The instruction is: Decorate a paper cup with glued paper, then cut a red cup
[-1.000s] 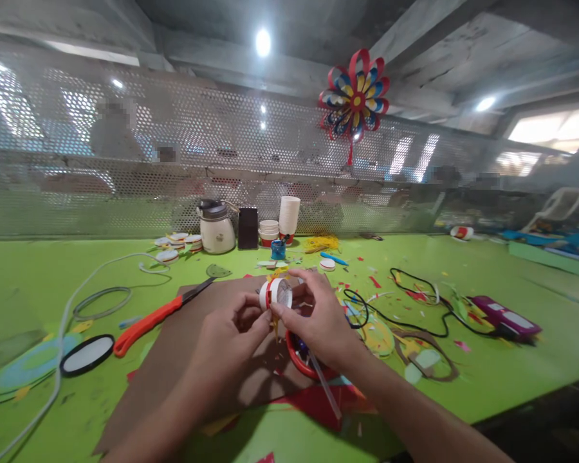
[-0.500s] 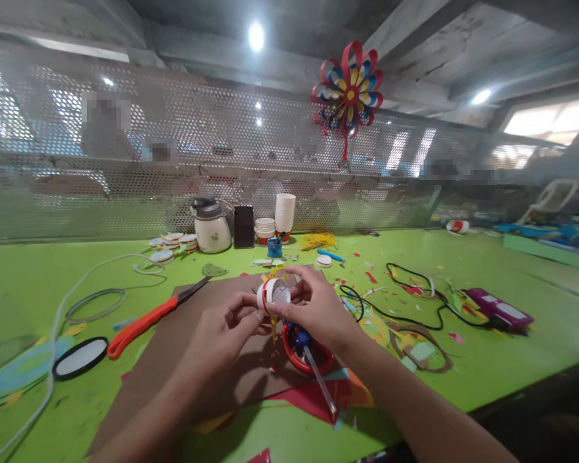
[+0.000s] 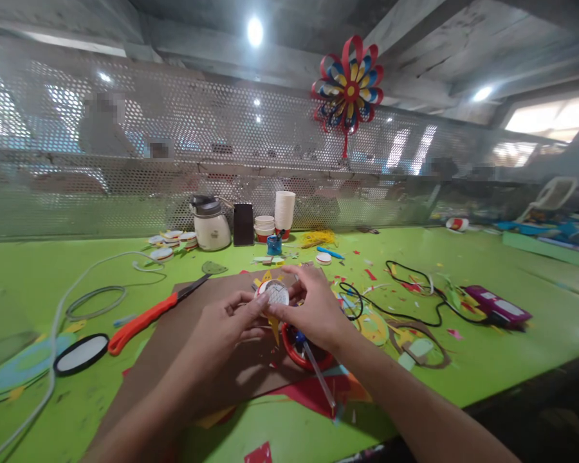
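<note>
A small round white piece [image 3: 278,293], like the cut end of a paper cup, has a red band and yellow paper points around it. Its hollow side is tipped toward me. My left hand [image 3: 236,315] grips it from the left, thumb across the near edge. On the other side my right hand [image 3: 313,308] holds it between thumb and fingers. Beneath my right hand lies a red and blue tool [image 3: 303,344] with a clear stick poking out, like a glue gun, partly hidden. Brown cardboard [image 3: 174,360] lies under both hands.
A craft knife with orange handle [image 3: 142,325] and a black-rimmed oval [image 3: 82,355] lie left, near a white cable [image 3: 60,308]. Behind stand a kettle [image 3: 212,228], phone [image 3: 244,225] and paper cups [image 3: 284,212]. Rightward are paper scraps, a black cord and a purple box [image 3: 496,305].
The cup piece has turned, so its hollow face shows more toward me and the yellow points fan out more. My left thumb has moved up onto its edge.
</note>
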Motion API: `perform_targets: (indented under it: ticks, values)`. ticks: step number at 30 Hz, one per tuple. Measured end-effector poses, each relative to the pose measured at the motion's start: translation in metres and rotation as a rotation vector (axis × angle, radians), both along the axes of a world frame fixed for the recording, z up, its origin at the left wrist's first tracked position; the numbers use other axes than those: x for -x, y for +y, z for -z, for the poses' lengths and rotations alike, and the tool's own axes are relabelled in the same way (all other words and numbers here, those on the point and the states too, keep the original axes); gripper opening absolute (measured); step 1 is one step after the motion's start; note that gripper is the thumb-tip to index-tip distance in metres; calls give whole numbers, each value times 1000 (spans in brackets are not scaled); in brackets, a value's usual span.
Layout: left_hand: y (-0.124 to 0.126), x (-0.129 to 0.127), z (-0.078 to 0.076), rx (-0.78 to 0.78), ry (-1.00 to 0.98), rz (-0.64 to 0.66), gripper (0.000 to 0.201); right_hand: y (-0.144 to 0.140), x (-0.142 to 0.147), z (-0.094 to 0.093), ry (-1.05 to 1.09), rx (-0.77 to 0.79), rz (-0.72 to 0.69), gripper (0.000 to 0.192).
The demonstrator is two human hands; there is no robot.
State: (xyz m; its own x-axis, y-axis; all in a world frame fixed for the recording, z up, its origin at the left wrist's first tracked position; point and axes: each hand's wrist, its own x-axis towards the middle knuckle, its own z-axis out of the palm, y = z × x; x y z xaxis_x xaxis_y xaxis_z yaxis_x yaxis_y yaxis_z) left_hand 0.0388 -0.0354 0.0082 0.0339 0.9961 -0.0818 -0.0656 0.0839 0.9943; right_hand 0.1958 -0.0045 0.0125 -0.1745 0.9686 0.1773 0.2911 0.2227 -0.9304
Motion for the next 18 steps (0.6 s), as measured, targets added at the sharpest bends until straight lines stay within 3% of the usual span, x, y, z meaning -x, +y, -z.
perform_targets:
  ticks: [7,12,18]
  values:
    - [5,6,2,78,-169,23,31,-1,-2,2,16,-40,-52,74]
    - [1,10,-2,-141,-176,88,22,5,-14,3,221,-56,-165,60]
    - [-5,21,-3,-300,-11,175,29,-1,-25,-7,242,-165,-345,28]
